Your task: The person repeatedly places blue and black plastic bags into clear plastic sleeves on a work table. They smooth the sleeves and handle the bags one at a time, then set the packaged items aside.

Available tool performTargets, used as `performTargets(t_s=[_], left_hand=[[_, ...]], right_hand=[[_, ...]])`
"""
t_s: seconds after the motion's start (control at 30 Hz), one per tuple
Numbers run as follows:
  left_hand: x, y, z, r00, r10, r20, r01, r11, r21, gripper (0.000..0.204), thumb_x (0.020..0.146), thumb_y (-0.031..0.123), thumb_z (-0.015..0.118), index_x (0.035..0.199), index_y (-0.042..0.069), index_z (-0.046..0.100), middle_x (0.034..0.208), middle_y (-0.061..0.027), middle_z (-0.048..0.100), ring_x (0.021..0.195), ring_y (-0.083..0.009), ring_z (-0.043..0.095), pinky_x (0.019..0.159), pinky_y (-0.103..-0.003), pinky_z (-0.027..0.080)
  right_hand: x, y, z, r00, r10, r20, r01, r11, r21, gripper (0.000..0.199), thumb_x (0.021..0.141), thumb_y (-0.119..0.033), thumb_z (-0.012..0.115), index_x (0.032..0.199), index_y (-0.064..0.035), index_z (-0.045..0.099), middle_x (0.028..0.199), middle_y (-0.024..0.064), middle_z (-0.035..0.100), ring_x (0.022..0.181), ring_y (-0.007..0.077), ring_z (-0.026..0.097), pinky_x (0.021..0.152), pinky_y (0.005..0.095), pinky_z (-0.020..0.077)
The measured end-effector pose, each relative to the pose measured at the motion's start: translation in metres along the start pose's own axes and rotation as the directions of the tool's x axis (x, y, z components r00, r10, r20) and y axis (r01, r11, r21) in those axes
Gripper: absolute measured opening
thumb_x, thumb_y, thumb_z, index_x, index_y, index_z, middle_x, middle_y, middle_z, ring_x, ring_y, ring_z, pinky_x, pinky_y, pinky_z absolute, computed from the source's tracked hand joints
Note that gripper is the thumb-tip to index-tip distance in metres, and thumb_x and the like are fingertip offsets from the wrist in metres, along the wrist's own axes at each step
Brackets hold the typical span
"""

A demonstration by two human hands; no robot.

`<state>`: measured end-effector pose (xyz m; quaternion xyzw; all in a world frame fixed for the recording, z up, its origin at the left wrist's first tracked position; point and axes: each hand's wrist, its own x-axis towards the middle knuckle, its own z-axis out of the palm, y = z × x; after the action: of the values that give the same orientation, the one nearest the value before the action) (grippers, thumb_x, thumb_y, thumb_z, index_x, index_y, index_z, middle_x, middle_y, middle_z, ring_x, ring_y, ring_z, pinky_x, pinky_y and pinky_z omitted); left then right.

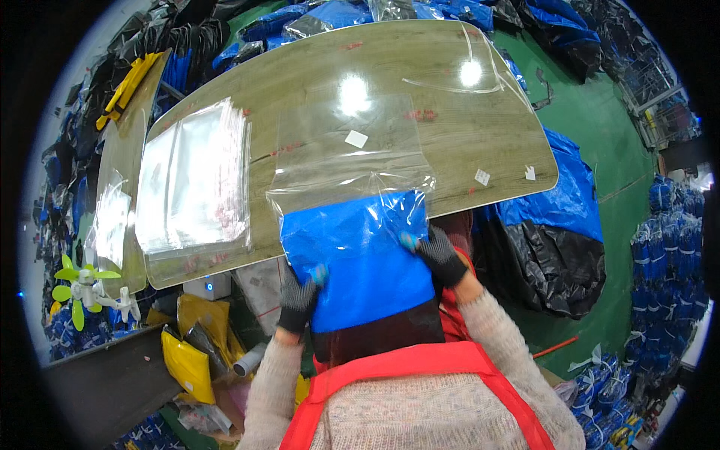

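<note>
Fingers (320, 275) on your left hand (298, 298) and right hand (441, 259) have that folded blue-black bundle (371, 277) pinched, its far end's inside a clear bag (345, 169) on the worktop (495, 135).

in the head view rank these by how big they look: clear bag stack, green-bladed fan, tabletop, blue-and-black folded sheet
1. Tabletop
2. Blue-and-black folded sheet
3. Clear bag stack
4. Green-bladed fan
</note>
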<state>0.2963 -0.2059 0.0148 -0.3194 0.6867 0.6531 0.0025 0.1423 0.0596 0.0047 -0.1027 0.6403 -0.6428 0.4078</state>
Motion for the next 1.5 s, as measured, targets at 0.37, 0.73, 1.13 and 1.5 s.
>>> performTargets(t_s=[0.37,0.73,1.13,1.5], left_hand=[[0.047,-0.053,-0.017,0.965,0.154,0.214,-0.216,0.927,0.307,0.039,0.101,0.035,0.046,0.118,0.002,0.056,0.106,-0.0085,0.062,0.098,-0.0194,0.058,0.090,-0.032,0.046],[-0.029,-0.024,0.032,0.943,0.261,0.209,-0.209,0.948,-0.240,0.062,0.087,0.022,0.070,0.138,0.006,0.040,0.118,-0.0115,0.058,0.106,-0.0191,0.055,0.090,-0.037,0.045],[0.035,-0.019,-0.001,0.948,0.200,0.246,-0.221,0.973,0.064,0.044,0.093,0.032,0.062,0.123,0.001,0.055,0.102,-0.0076,0.063,0.087,-0.0160,0.057,0.081,-0.033,0.048],[-0.026,-0.017,-0.005,0.819,-0.102,0.564,0.208,0.970,-0.126,0.071,0.088,0.036,0.067,0.143,0.004,0.034,0.139,-0.0142,0.045,0.127,-0.0253,0.043,0.103,-0.038,0.038]], right_hand=[[-0.051,0.028,-0.070,0.916,0.380,-0.132,-0.393,0.781,-0.484,0.048,0.092,-0.039,0.061,0.116,0.0024,0.060,0.098,0.0148,0.069,0.087,0.0181,0.064,0.079,0.0314,0.0500],[-0.095,0.023,-0.004,0.961,-0.060,-0.271,0.050,0.998,-0.041,0.050,0.090,-0.024,0.065,0.131,-0.0010,0.049,0.115,0.0126,0.062,0.100,0.0206,0.058,0.085,0.0368,0.0502],[-0.071,0.031,-0.052,0.964,0.013,-0.265,-0.091,0.954,-0.285,0.061,0.084,-0.047,0.068,0.124,-0.0017,0.056,0.109,0.0149,0.066,0.092,0.0262,0.064,0.081,0.0384,0.0494],[-0.119,0.028,0.007,0.983,0.139,-0.122,-0.126,0.986,0.105,0.072,0.081,-0.030,0.076,0.138,-0.0008,0.042,0.129,0.0152,0.056,0.115,0.0235,0.055,0.101,0.0382,0.0432]])
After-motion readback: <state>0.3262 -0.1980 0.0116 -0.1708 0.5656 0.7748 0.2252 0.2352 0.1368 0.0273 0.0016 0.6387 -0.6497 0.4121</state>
